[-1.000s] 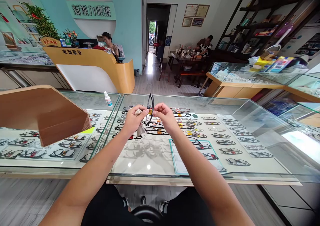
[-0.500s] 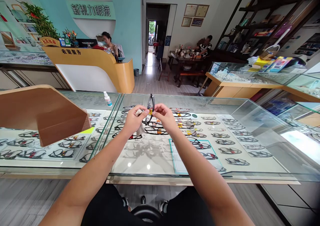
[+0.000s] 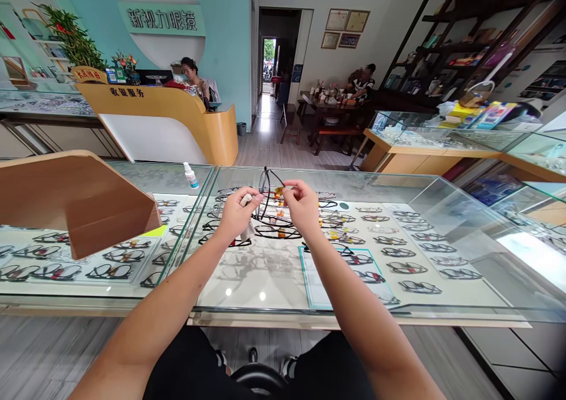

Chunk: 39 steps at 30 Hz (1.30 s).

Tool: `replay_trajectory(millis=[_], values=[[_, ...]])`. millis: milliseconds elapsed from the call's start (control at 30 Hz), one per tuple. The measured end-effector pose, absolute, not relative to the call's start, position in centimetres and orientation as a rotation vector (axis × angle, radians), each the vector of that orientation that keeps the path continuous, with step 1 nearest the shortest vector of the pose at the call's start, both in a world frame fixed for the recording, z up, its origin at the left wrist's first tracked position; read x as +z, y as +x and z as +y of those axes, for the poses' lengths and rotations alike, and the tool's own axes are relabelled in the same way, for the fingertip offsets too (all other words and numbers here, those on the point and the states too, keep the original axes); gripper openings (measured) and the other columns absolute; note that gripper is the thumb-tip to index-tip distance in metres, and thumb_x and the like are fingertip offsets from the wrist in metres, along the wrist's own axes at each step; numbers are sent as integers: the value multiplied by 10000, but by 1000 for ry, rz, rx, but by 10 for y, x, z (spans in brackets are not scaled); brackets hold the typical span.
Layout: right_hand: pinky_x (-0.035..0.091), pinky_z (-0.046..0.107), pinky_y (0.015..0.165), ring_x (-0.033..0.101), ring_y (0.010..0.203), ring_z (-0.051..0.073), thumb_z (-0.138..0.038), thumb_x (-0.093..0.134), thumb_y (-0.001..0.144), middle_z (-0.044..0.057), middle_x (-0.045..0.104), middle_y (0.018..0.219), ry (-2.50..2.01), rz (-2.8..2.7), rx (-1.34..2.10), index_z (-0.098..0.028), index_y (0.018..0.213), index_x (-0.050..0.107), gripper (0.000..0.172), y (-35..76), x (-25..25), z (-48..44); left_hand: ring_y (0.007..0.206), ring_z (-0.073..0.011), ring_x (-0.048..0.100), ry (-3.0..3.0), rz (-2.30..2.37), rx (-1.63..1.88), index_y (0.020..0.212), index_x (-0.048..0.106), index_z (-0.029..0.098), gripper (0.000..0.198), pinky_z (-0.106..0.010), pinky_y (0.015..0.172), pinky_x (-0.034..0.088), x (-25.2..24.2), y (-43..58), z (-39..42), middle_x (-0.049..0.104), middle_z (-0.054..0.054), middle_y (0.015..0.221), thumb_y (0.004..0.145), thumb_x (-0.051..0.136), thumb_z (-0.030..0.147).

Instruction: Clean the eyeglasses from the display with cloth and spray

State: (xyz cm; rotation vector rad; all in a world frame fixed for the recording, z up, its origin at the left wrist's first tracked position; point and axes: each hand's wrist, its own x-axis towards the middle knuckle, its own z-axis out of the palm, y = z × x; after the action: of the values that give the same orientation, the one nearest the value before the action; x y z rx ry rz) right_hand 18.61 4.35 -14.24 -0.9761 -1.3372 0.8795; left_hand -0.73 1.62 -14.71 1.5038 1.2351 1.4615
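A pair of dark-framed eyeglasses (image 3: 266, 183) is held up on edge above the glass counter. My left hand (image 3: 236, 212) is closed on the front of the frame, with a pale, crumpled cloth (image 3: 249, 231) also in its grip and hanging below. The fingers of my right hand (image 3: 303, 206) pinch one temple arm, which swings out from the front. A yellow-orange tag shows near my right fingertips. Beneath both hands, several dark eyeglasses (image 3: 280, 232) lie in rows inside the display case.
A white spray bottle (image 3: 190, 176) stands on the glass to the left. Brown cardboard (image 3: 110, 205) juts in at the left. The glass counter (image 3: 274, 309) spans my front. Two people sit farther back, one behind a reception desk (image 3: 221, 134), one at a dark table.
My right hand has moved a little to the right, drawing one temple arm away from the frame's front. The left hand stays nearly in place with the eyeglasses and cloth.
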Motion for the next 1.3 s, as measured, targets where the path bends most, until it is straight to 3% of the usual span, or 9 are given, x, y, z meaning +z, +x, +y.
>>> replay_trajectory(millis=[133,233,300,400,733,1000,1167,1300], values=[[457,384,766,646,754,215,-379,694,990,48,823,992,-1073,-1413,591,-271,1178,678,217,186,-138,34,659,-147,480,1563,1250,1455,904,748,212,382,-268,598,391,-146,-7,16,627,8,766,882,799,589],[499,403,846,712,940,245,-403,780,951,98,775,1321,-1062,-1441,466,-286,1257,590,378,185,-137,30,669,-153,481,1579,1255,1437,902,749,212,366,-272,609,387,-145,-7,14,636,6,773,891,784,576],[517,433,925,713,1068,283,-434,843,911,132,709,1420,-1058,-1479,391,-284,1314,553,519,184,-139,31,668,-152,477,1593,1253,1428,901,754,211,359,-274,608,376,-145,-6,13,627,9,768,894,786,568],[532,484,1022,680,1166,326,-449,865,892,159,664,1399,-1043,-1565,270,-262,1373,532,614,182,-145,34,651,-146,455,1601,1242,1423,900,756,210,349,-278,603,357,-145,-4,11,594,19,738,893,789,557],[557,587,1121,663,1304,363,-259,678,932,188,652,1430,-1005,-1692,-16,-223,1475,490,575,186,-157,43,691,-143,478,1592,1207,1465,876,741,209,329,-266,596,404,-145,-1,11,665,-11,859,887,792,534],[513,609,1164,634,1367,395,-212,629,926,210,685,1477,-1070,-1807,-77,-206,1419,556,499,189,-156,46,566,-125,432,1398,1177,1544,905,770,221,419,-258,485,376,-146,-5,15,636,0,746,839,853,626],[472,608,1196,592,1425,415,-208,623,900,231,671,1529,-1168,-1838,-6,-178,1373,603,474,189,-156,45,725,-160,610,1279,1171,1708,918,769,216,393,-247,573,445,-144,-8,19,790,-63,927,829,869,586],[483,597,1132,613,1334,420,-214,620,890,208,714,1430,-1288,-1896,60,-185,1340,640,451,187,-155,42,858,-192,694,1222,1158,1749,929,753,223,408,-257,655,501,-144,-10,21,820,-83,1026,834,873,601]])
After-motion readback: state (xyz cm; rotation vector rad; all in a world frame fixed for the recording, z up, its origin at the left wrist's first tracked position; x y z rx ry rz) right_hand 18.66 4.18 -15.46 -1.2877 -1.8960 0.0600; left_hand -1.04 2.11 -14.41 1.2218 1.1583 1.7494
